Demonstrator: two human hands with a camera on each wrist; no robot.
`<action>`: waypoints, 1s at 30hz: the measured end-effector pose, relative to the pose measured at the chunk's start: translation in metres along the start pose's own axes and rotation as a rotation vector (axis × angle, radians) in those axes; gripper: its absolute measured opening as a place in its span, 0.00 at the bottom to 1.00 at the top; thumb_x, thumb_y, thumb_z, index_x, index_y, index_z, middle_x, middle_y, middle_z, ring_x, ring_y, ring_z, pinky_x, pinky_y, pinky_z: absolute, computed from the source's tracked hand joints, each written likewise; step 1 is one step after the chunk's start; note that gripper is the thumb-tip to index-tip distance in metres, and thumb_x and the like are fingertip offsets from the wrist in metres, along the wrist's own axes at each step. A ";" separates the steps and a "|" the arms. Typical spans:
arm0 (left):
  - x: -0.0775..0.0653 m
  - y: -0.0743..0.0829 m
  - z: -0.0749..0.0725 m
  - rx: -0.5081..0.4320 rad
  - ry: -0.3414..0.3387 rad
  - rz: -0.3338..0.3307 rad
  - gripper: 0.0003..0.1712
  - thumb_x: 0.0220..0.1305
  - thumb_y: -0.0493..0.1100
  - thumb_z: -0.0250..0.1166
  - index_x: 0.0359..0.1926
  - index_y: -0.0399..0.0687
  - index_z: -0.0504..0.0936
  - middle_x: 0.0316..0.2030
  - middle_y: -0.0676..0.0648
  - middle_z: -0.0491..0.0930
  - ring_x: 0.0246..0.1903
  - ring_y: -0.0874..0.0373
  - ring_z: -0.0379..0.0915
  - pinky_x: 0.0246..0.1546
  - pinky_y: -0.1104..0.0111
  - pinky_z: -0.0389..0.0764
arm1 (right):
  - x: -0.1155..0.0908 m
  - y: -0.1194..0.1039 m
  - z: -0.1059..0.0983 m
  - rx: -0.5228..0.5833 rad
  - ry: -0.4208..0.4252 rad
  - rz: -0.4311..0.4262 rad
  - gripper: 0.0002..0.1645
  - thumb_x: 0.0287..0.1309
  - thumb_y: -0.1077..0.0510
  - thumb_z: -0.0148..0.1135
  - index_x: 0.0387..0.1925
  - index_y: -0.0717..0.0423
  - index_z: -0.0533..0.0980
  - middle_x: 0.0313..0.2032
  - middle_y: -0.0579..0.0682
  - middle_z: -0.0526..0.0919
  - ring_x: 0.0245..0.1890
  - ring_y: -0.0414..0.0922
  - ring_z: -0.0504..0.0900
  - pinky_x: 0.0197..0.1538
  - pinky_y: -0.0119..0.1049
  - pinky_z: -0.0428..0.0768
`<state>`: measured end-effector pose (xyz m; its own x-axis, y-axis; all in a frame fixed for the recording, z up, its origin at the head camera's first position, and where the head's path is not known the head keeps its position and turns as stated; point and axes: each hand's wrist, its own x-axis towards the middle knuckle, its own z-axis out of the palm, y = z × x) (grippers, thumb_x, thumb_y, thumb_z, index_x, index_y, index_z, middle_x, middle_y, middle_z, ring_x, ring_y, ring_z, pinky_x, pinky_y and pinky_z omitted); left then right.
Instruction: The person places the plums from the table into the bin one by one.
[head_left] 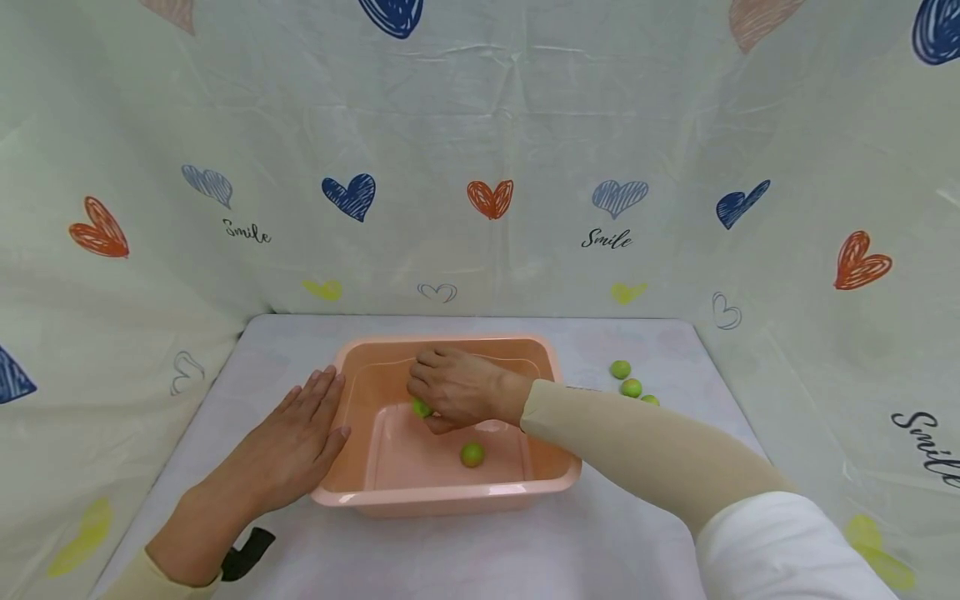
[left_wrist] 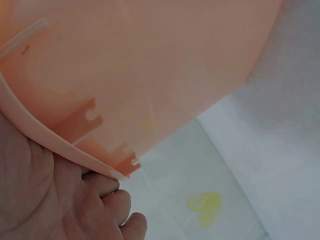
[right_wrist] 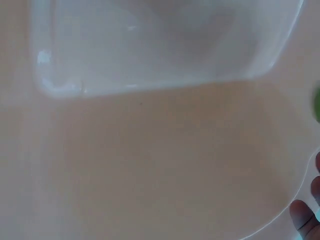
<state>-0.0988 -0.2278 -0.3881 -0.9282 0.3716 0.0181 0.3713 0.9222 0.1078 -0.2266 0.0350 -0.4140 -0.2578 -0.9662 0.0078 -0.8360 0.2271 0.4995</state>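
White heart-print cloth (head_left: 420,108) fills the top and sides of the frame. Pale table (head_left: 615,542) lower centre. Peach basin (head_left: 442,495), center of frame.

Hands are apart. Left hand (head_left: 288,454), lower left: fingers straight, laid on the basin's left rim, not curled round it. Right hand (head_left: 461,387), center, inside the basin: fingers and thumb look curled on a green ball (head_left: 422,407); fingers hide most of it, grip partly out of view in the right wrist camera.

Second ball (head_left: 472,455) sits loose on the basin floor, just below center. Three table balls (head_left: 620,369), right of center, one partly behind the sleeve (head_left: 637,442).

To do it well: keep left palm steady on the rim, let the ball go low so it doesn't bounce, avoid knocking the loose one, lift the forearm clear of the right rim.
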 end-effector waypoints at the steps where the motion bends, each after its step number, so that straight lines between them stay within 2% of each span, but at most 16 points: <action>1: 0.000 0.000 0.000 -0.001 0.003 0.002 0.41 0.83 0.53 0.51 0.80 0.28 0.55 0.80 0.29 0.53 0.80 0.32 0.51 0.77 0.39 0.59 | 0.000 0.000 0.000 0.001 -0.005 0.004 0.23 0.74 0.36 0.46 0.46 0.48 0.76 0.42 0.43 0.80 0.46 0.45 0.73 0.50 0.37 0.74; 5: 0.000 -0.001 0.000 -0.010 0.007 0.007 0.40 0.83 0.53 0.51 0.80 0.27 0.55 0.80 0.28 0.53 0.80 0.32 0.50 0.77 0.39 0.59 | -0.001 -0.001 -0.002 0.000 -0.043 0.023 0.28 0.75 0.31 0.47 0.48 0.49 0.75 0.43 0.45 0.79 0.46 0.46 0.73 0.49 0.38 0.74; 10: -0.001 -0.001 0.001 -0.023 0.004 0.004 0.41 0.83 0.53 0.52 0.80 0.27 0.55 0.81 0.29 0.53 0.80 0.32 0.50 0.77 0.39 0.59 | -0.001 -0.001 -0.002 -0.004 -0.061 0.025 0.28 0.75 0.30 0.47 0.50 0.48 0.75 0.44 0.44 0.79 0.48 0.46 0.72 0.51 0.37 0.74; 15: -0.001 -0.001 0.001 -0.024 -0.003 -0.004 0.41 0.83 0.53 0.52 0.80 0.28 0.54 0.81 0.29 0.52 0.80 0.32 0.50 0.77 0.39 0.58 | -0.001 0.005 -0.008 0.025 -0.018 0.037 0.26 0.73 0.32 0.51 0.50 0.49 0.76 0.45 0.44 0.80 0.48 0.46 0.73 0.52 0.39 0.75; 18: 0.000 0.000 0.001 -0.023 -0.013 -0.011 0.42 0.83 0.54 0.51 0.81 0.28 0.53 0.81 0.29 0.51 0.80 0.32 0.49 0.78 0.39 0.58 | -0.001 0.013 -0.018 0.059 0.048 0.075 0.25 0.70 0.34 0.56 0.48 0.49 0.76 0.44 0.44 0.80 0.47 0.46 0.73 0.50 0.39 0.74; 23: 0.000 0.000 0.001 -0.025 -0.025 -0.018 0.42 0.83 0.55 0.50 0.81 0.29 0.52 0.82 0.30 0.50 0.81 0.32 0.48 0.78 0.39 0.58 | -0.009 0.034 -0.044 0.076 0.195 0.158 0.20 0.69 0.40 0.59 0.45 0.52 0.77 0.39 0.46 0.78 0.42 0.47 0.73 0.45 0.39 0.72; 30: -0.001 0.000 0.001 -0.038 -0.020 -0.017 0.43 0.82 0.53 0.52 0.81 0.28 0.52 0.81 0.29 0.50 0.80 0.31 0.48 0.78 0.38 0.58 | -0.044 0.073 -0.070 0.117 0.429 0.272 0.12 0.66 0.51 0.63 0.42 0.56 0.76 0.38 0.51 0.80 0.42 0.52 0.74 0.44 0.43 0.74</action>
<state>-0.0979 -0.2276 -0.3889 -0.9336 0.3583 -0.0035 0.3540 0.9239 0.1452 -0.2426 0.0860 -0.3173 -0.2721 -0.8276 0.4910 -0.8212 0.4657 0.3299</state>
